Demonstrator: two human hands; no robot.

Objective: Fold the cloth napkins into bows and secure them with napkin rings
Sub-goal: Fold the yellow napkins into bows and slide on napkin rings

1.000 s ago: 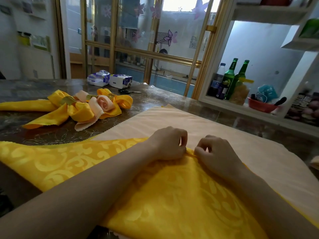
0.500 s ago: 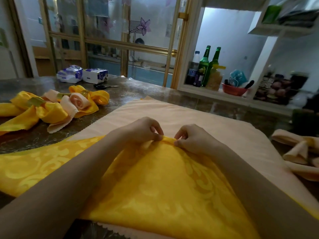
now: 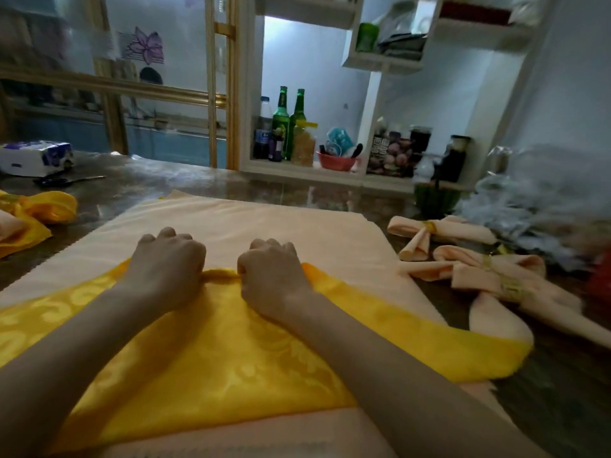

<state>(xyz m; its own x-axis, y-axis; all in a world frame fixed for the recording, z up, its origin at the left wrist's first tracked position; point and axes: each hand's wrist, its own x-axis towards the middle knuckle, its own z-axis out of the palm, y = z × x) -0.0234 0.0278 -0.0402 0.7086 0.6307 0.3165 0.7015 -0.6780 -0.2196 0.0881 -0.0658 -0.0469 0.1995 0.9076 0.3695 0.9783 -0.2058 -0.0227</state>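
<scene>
Head view — yellow napkin (image 3: pixel 231 358) corner, earlier pinched, is now rolled and gripped by left hand (image 3: pixel 167 266) and right hand (image 3: pixel 272 276) — folding judged begun.

The yellow damask cloth napkin (image 3: pixel 231 358) is woven with a sheened pattern; the peach cloth napkin (image 3: pixel 264 223) is matt; the dark stone tabletop (image 3: pixel 231 183) is polished glossy.

A white and purple pack of paper tissues (image 3: pixel 36 158) lay at the far left of the dark glossy stone table (image 3: pixel 198 180), with black-handled scissors (image 3: pixel 66 180) just in front of it. In the white wall shelf (image 3: pixel 297 171) behind the table, two green glass bottles (image 3: pixel 281 123) stood side by side, and a red plastic bowl (image 3: pixel 335 161) was to their right. A purple flower sticker (image 3: pixel 147 49) was on the gold-framed glass door (image 3: pixel 221 94).
</scene>
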